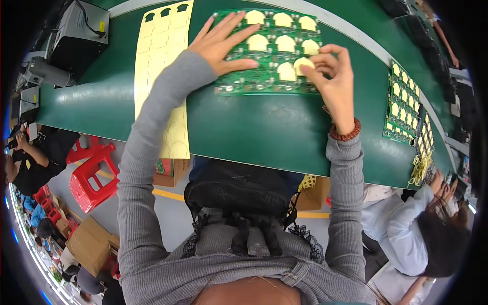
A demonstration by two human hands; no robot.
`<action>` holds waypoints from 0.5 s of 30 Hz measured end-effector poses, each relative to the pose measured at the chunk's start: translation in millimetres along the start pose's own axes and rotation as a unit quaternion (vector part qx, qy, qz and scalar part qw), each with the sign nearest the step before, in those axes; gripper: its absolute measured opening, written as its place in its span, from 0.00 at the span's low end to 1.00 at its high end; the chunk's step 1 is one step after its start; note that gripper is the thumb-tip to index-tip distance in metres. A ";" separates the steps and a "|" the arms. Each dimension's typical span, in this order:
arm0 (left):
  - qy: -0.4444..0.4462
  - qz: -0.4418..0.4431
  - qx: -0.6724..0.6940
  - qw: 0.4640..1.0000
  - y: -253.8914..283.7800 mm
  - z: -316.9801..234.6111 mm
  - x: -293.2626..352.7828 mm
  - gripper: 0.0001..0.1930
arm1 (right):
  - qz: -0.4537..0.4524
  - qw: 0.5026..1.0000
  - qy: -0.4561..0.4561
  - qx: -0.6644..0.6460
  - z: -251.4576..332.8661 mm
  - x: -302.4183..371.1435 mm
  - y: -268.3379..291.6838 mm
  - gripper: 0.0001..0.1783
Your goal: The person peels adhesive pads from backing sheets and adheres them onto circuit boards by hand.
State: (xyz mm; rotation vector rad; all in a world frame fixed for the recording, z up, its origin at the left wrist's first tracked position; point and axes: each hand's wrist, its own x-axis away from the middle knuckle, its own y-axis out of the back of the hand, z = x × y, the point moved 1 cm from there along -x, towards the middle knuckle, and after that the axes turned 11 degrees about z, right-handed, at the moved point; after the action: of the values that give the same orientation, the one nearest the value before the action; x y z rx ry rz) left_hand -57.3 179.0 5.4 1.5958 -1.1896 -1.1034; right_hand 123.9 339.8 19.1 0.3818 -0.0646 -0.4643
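Note:
A green circuit board panel (244,86) lies flat on the green table in front of me. Several pale yellow stickers (257,42) with a domed shape sit on it in rows, on its middle and right part. My left hand (221,46) rests with fingers spread on the panel's left part. At the panel's lower right, my right hand (333,71) pinches one yellow sticker (303,66) between thumb and fingers, close beside the sticker in the bottom row. Left of the panel lies a long yellow sticker sheet (162,61), partly under my left forearm; gaps show at its top end.
Further circuit board panels with yellow stickers (404,101) lie on the table (254,127) at the right, near a co-worker in a pale sleeve (406,239). A boxy grey device (79,35) stands at the far left. Below are a red stool (94,178) and cardboard boxes (91,246).

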 end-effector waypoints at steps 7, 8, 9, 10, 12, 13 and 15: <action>0.022 -0.102 -0.058 0.993 -29.7 -44.7 -36.0 0.26 | -0.007 0.991 0.098 -0.087 1.2 0.7 -7.9 0.23; 0.028 -0.094 -0.063 0.993 -29.9 -48.6 -41.8 0.26 | -0.008 0.992 0.095 -0.085 -0.4 0.4 -5.3 0.23; 0.034 -0.086 -0.068 0.993 -29.9 -50.4 -45.0 0.27 | -0.010 0.994 0.069 -0.087 -3.3 -0.9 -1.2 0.23; 0.034 -0.086 -0.064 0.994 -30.1 -50.2 -46.2 0.27 | -0.012 0.995 0.043 -0.090 -5.3 -2.3 2.5 0.24; 0.030 -0.111 -0.042 0.993 -30.0 -48.1 -47.2 0.25 | -0.014 0.996 0.014 -0.089 -8.8 -1.8 4.4 0.24; 0.029 -0.123 -0.031 0.991 -29.2 -47.7 -47.8 0.25 | -0.015 0.996 0.008 -0.086 -8.9 -2.4 2.7 0.24; 0.037 -0.102 -0.010 0.994 -28.7 -48.2 -48.2 0.25 | -0.017 0.997 -0.002 -0.079 -9.0 -3.5 -0.4 0.23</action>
State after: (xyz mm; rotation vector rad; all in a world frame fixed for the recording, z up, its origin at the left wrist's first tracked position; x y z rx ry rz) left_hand -12.2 237.2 -1.5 1.7570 -0.9806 -1.1685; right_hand 121.9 344.2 10.7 0.2264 -0.0251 -0.5004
